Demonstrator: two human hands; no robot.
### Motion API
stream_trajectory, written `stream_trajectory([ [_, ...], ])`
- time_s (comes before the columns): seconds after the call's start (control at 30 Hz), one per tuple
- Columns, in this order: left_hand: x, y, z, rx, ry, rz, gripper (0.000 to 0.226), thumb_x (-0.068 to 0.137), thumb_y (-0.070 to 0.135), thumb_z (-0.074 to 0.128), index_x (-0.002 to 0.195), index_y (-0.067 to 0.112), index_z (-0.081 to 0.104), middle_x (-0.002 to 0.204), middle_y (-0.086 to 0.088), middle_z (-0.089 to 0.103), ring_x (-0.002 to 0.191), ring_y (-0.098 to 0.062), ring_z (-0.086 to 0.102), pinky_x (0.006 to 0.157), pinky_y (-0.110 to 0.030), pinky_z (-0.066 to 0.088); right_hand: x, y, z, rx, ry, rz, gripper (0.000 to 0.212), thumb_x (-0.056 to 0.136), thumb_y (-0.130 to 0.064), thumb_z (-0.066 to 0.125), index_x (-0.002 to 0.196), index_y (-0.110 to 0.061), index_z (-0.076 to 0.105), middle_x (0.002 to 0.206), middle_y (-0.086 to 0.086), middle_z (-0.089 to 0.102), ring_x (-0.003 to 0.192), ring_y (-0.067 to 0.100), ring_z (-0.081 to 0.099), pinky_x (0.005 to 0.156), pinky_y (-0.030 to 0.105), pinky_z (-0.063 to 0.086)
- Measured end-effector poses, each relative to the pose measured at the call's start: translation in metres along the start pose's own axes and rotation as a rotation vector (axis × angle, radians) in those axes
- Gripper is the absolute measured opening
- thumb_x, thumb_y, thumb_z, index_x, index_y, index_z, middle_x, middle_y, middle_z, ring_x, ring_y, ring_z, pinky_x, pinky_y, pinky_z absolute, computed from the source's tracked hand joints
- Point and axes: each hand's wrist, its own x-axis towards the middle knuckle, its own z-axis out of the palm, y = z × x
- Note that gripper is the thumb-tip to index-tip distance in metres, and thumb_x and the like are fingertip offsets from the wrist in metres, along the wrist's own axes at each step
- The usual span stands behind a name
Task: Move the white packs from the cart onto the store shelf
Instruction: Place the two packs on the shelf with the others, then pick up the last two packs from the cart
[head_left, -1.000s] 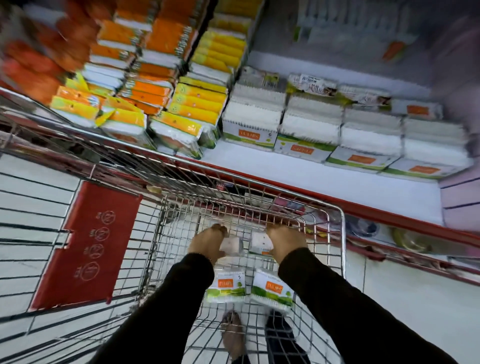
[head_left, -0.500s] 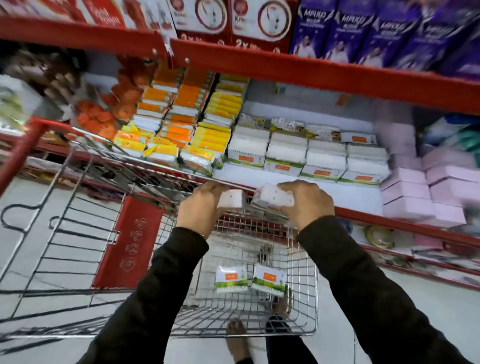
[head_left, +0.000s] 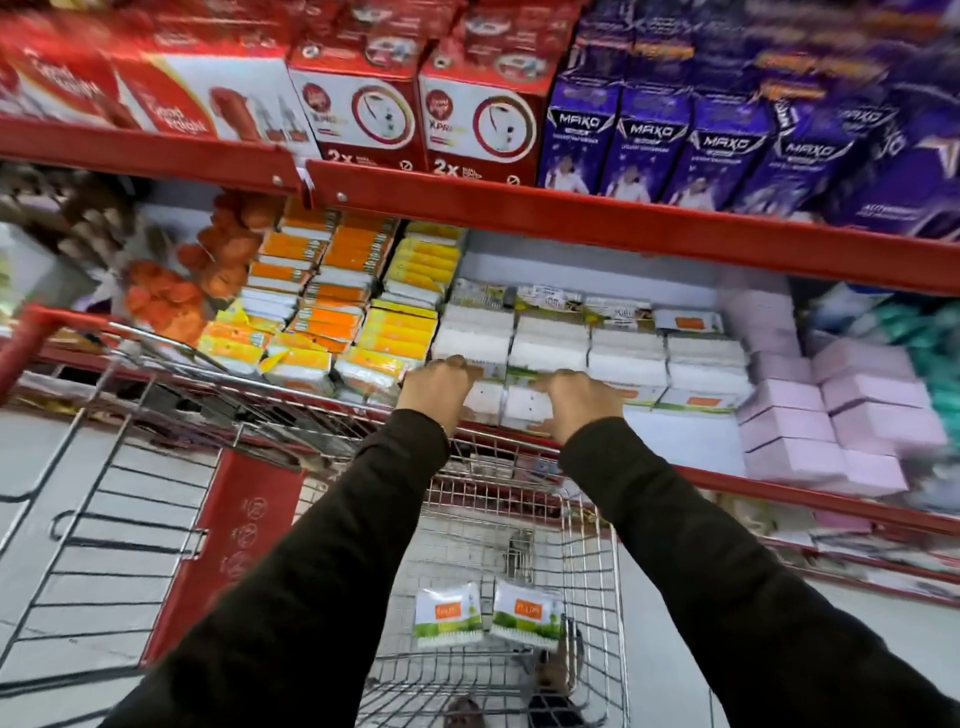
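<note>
white packs, one gripped in the left hand (head_left: 435, 387) and one in the right hand (head_left: 579, 400), hang over the shelf (head_left: 680, 441) lip, just before the stacked rows (head_left: 628, 353); two more (head_left: 488, 613) lie in the cart (head_left: 597, 545). set down crooked, they could slide off that smooth white board, though bare space remains.

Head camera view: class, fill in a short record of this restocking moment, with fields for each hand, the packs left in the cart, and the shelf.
left hand: holds a white pack at the shelf front
right hand: holds a second white pack beside it
packs left in cart: two, lying side by side on its floor
shelf: stacked white packs behind the hands, pink boxes to the right
</note>
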Motion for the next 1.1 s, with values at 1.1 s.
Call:
stream_trajectory([
  [1.1,-0.14,0.055,0.296,-0.214,-0.717,-0.216,0.08,0.077,0.039,0.081,0.137,0.008,0.037,0.137,-0.01,0.046,0.124,-0.029,0.051,0.1,-0.039,0.046,-0.097,-0.011,0.296,0.064,-0.777,0.001,0.059,0.093,-0.017,0.061,0.146,-0.006,0.037,0.139,0.013,0.054,0.125,0.032,0.057,0.098,0.039,0.05],
])
